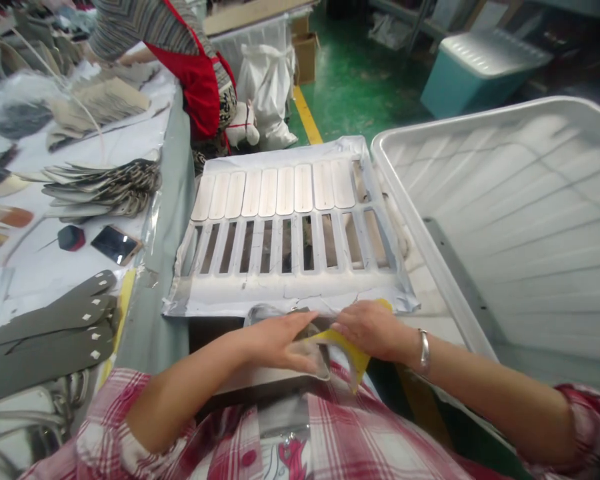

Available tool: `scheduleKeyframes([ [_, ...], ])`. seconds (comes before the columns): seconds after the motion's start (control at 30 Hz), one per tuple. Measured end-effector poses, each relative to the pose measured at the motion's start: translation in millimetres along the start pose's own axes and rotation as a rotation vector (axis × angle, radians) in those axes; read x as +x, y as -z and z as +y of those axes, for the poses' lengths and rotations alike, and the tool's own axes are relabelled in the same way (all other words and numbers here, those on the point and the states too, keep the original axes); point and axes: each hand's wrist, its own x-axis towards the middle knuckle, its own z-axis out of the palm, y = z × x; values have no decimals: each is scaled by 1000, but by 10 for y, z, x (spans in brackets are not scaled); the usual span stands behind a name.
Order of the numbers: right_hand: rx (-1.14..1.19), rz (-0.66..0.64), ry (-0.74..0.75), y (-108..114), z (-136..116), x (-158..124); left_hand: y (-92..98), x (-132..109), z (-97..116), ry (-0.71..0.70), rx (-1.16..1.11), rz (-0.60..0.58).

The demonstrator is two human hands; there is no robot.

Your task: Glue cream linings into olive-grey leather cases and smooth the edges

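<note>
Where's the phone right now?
Head view, left side: the phone lies on the white-covered table, just right of a dark hexagonal object, below the fanned stack of pieces.

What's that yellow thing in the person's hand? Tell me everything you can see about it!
The yellow sheet looks thin and bendy, maybe cloth or paper, material unclear. The right hand grips it. It curves, one part hanging below the hand before the checked shirt, and a bit peeks out on the hand's far side. Its other end reaches close to the left hand; whether they touch is unclear.
</note>
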Motion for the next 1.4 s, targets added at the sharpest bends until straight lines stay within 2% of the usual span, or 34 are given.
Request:
scheduleKeyframes([
  [0.1, 229, 3, -339, -88, 75, -256, 37, -119, 1, -3, 12, -32],
  [0.17, 494, -10, -460, -159, 91, -424, 3, -181, 67, -10, 71, 1],
  [0.23, 749, -52, -476, -211, 59, -568, -97, -214, 160, 9, 190, 62],
  [0.3, 932, -144, -457, -239, -13, -675, -247, -216, 246, 86, 345, 141],
  [0.4, 1110, -318, -435, -263, -142, -753, -474, -175, 307, 217, 527, 254],
  [0.5, 1236, -455, -436, -306, -241, -735, -600, -137, 285, 230, 612, 323],
  [0.77, 1159, -407, -325, -343, -320, -496, -564, -143, 212, 154, 634, 324],
  [0.93, 1148, -404, -348, -324, -343, -437, -529, -147, 169, 118, 607, 304],
  [1.13, 1124, -334, -418, -321, -388, -428, -548, -120, 99, 70, 571, 370],
  [1.4, 1236, -462, -524, -186, -487, -367, -481, -175, 66, 28, 561, 303],
])
